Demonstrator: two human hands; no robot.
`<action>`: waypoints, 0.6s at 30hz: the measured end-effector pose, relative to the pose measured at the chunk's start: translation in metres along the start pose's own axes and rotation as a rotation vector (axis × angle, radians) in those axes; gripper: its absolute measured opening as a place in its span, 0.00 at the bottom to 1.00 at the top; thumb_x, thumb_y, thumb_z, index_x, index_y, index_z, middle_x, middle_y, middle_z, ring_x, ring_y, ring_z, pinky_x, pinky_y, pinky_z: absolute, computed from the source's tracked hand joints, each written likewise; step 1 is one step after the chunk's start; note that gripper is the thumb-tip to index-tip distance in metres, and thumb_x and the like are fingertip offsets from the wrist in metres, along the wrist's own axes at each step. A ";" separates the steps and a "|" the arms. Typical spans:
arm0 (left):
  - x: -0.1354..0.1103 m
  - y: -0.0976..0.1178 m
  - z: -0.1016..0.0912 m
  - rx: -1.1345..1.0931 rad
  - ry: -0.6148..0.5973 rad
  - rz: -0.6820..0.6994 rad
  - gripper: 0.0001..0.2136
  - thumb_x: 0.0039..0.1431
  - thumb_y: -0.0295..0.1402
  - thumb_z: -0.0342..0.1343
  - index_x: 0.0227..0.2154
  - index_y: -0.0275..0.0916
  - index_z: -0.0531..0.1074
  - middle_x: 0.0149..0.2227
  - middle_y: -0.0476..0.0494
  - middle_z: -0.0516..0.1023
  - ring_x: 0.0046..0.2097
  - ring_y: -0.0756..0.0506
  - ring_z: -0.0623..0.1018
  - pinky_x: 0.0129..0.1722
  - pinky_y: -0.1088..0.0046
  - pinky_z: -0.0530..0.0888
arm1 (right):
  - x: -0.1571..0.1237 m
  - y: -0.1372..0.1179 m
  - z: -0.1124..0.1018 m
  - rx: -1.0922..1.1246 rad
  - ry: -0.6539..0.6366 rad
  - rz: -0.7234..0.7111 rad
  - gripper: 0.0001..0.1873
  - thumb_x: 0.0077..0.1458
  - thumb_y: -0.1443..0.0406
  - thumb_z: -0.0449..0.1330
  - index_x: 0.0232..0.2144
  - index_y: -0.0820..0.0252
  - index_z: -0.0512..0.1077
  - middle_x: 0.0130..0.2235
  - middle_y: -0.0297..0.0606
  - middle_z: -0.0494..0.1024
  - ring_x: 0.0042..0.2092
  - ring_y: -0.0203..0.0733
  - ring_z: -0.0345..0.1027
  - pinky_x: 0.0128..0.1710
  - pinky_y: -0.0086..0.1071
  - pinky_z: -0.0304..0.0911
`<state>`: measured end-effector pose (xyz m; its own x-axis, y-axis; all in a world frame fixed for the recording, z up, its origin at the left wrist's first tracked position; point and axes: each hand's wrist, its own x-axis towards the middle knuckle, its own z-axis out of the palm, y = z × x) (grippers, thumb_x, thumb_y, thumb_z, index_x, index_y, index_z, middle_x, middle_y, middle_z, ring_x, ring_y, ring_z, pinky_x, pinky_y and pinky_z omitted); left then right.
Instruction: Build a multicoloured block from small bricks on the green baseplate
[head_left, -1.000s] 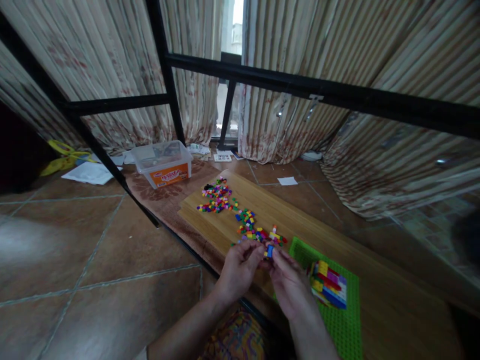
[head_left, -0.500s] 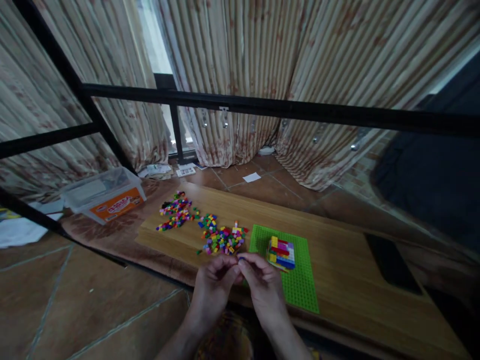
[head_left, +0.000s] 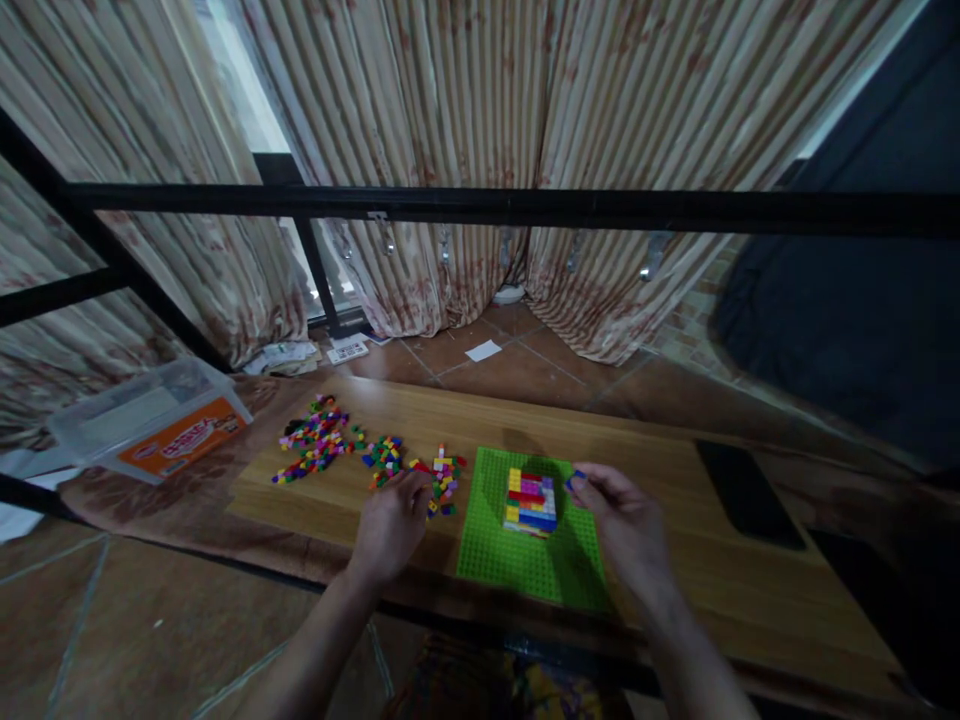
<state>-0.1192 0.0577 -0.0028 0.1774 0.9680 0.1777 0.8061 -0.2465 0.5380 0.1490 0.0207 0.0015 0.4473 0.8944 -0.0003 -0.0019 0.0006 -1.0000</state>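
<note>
A blue toy brick (head_left: 576, 480) is pinched between the thumb and fingertips of my right hand (head_left: 626, 520), above the right edge of the green baseplate (head_left: 491, 560). On that plate stands a stacked block of bricks (head_left: 531, 503) in yellow, red, pink, white and blue, just left of my right hand. My left hand (head_left: 391, 525) is closed at the near side of the loose bricks (head_left: 442, 470). Whatever lies between its fingertips, if anything, cannot be made out.
More loose bricks (head_left: 315, 440) spread over the left part of the wooden board (head_left: 645, 450). A clear plastic box (head_left: 161, 405) with an orange label stands at the left. A dark flat phone-like slab (head_left: 750, 495) lies at the right. Behind runs a black metal rail (head_left: 465, 203).
My hands, together before, have parted. The right moved right past the stacked bricks with the blue brick; the left moved left to the loose bricks. The view has shifted a little.
</note>
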 end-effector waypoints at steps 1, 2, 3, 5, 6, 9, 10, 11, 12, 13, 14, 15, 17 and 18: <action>0.005 0.001 0.000 0.067 -0.021 0.030 0.09 0.61 0.30 0.46 0.35 0.42 0.72 0.36 0.46 0.76 0.38 0.47 0.75 0.37 0.74 0.67 | 0.005 0.003 0.003 -0.024 -0.030 -0.029 0.15 0.42 0.56 0.67 0.32 0.58 0.76 0.31 0.35 0.78 0.32 0.38 0.71 0.36 0.33 0.66; 0.010 0.002 0.001 0.122 -0.044 0.055 0.10 0.62 0.29 0.45 0.36 0.42 0.72 0.37 0.46 0.76 0.38 0.47 0.75 0.37 0.74 0.67 | 0.011 0.007 0.007 -0.035 -0.061 -0.057 0.15 0.42 0.56 0.67 0.31 0.58 0.76 0.30 0.35 0.79 0.33 0.38 0.71 0.36 0.33 0.65; 0.015 0.003 0.002 0.168 -0.069 0.077 0.11 0.62 0.29 0.45 0.37 0.42 0.72 0.37 0.45 0.76 0.39 0.46 0.75 0.37 0.74 0.67 | 0.016 0.010 0.011 -0.039 -0.097 -0.079 0.14 0.43 0.56 0.66 0.31 0.59 0.76 0.31 0.36 0.79 0.33 0.39 0.71 0.36 0.33 0.65; 0.023 0.003 0.005 0.243 -0.119 0.118 0.11 0.62 0.28 0.44 0.35 0.41 0.73 0.37 0.44 0.76 0.40 0.46 0.75 0.37 0.74 0.67 | 0.025 0.016 0.018 -0.039 -0.164 -0.101 0.14 0.44 0.56 0.65 0.31 0.59 0.76 0.32 0.37 0.79 0.34 0.40 0.72 0.36 0.34 0.66; 0.026 0.002 0.007 0.272 -0.140 0.140 0.11 0.62 0.27 0.44 0.34 0.41 0.73 0.37 0.43 0.76 0.40 0.45 0.75 0.37 0.73 0.67 | 0.028 0.018 0.021 -0.045 -0.196 -0.103 0.14 0.44 0.56 0.65 0.31 0.59 0.76 0.32 0.38 0.80 0.34 0.41 0.72 0.36 0.34 0.66; 0.031 -0.003 0.014 0.320 -0.168 0.205 0.11 0.62 0.26 0.45 0.34 0.40 0.73 0.38 0.43 0.76 0.40 0.45 0.74 0.39 0.72 0.67 | 0.034 0.025 0.026 -0.069 -0.292 -0.085 0.13 0.47 0.56 0.63 0.32 0.59 0.75 0.34 0.38 0.80 0.36 0.42 0.73 0.37 0.35 0.66; 0.031 -0.005 0.017 0.330 -0.164 0.222 0.11 0.62 0.26 0.45 0.33 0.40 0.73 0.38 0.42 0.76 0.40 0.45 0.74 0.39 0.71 0.67 | 0.035 0.027 0.026 -0.075 -0.320 -0.076 0.13 0.47 0.56 0.63 0.32 0.58 0.75 0.34 0.38 0.80 0.36 0.42 0.73 0.37 0.34 0.66; 0.030 -0.007 0.020 0.337 -0.159 0.237 0.11 0.62 0.26 0.45 0.33 0.40 0.73 0.39 0.42 0.76 0.40 0.45 0.74 0.39 0.70 0.68 | 0.035 0.029 0.026 -0.075 -0.342 -0.063 0.12 0.48 0.56 0.63 0.32 0.58 0.75 0.35 0.38 0.80 0.36 0.41 0.72 0.37 0.34 0.66; 0.030 -0.009 0.022 0.341 -0.152 0.251 0.11 0.62 0.27 0.45 0.32 0.40 0.73 0.38 0.43 0.76 0.39 0.45 0.74 0.40 0.69 0.68 | 0.035 0.032 0.025 -0.067 -0.357 -0.047 0.12 0.48 0.56 0.63 0.32 0.57 0.75 0.35 0.38 0.80 0.36 0.41 0.72 0.37 0.33 0.66; 0.029 -0.010 0.023 0.342 -0.145 0.264 0.12 0.62 0.27 0.45 0.31 0.40 0.73 0.38 0.43 0.76 0.39 0.44 0.74 0.40 0.68 0.68 | 0.034 0.034 0.024 -0.052 -0.368 -0.026 0.12 0.48 0.57 0.63 0.32 0.57 0.75 0.35 0.37 0.80 0.36 0.40 0.72 0.36 0.32 0.66; 0.029 -0.010 0.024 0.341 -0.137 0.274 0.12 0.62 0.27 0.45 0.31 0.40 0.73 0.38 0.43 0.76 0.40 0.44 0.73 0.41 0.68 0.68 | 0.034 0.036 0.023 -0.030 -0.373 -0.004 0.11 0.48 0.57 0.63 0.33 0.57 0.75 0.35 0.37 0.80 0.35 0.40 0.72 0.36 0.32 0.65; 0.028 -0.009 0.025 0.337 -0.128 0.281 0.11 0.62 0.27 0.45 0.32 0.40 0.73 0.38 0.44 0.76 0.40 0.44 0.73 0.41 0.67 0.68 | 0.033 0.038 0.022 -0.002 -0.373 0.017 0.11 0.47 0.57 0.64 0.33 0.56 0.75 0.35 0.37 0.79 0.35 0.40 0.72 0.36 0.32 0.65; 0.029 -0.005 0.024 0.325 -0.104 0.272 0.11 0.62 0.26 0.45 0.33 0.41 0.74 0.37 0.44 0.76 0.40 0.44 0.73 0.41 0.67 0.68 | 0.032 0.040 0.021 0.043 -0.385 0.048 0.11 0.47 0.57 0.64 0.33 0.56 0.76 0.35 0.35 0.79 0.35 0.39 0.71 0.35 0.31 0.65; 0.030 -0.001 0.023 0.312 -0.086 0.261 0.11 0.61 0.26 0.46 0.33 0.41 0.74 0.36 0.44 0.77 0.40 0.44 0.73 0.40 0.67 0.69 | 0.032 0.040 0.021 0.062 -0.391 0.063 0.11 0.46 0.57 0.65 0.33 0.56 0.76 0.34 0.35 0.79 0.34 0.38 0.71 0.35 0.31 0.65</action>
<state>-0.1018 0.0881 -0.0167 0.4342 0.8787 0.1981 0.8581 -0.4704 0.2059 0.1444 0.0584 -0.0382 0.0701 0.9963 -0.0493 -0.0783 -0.0438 -0.9960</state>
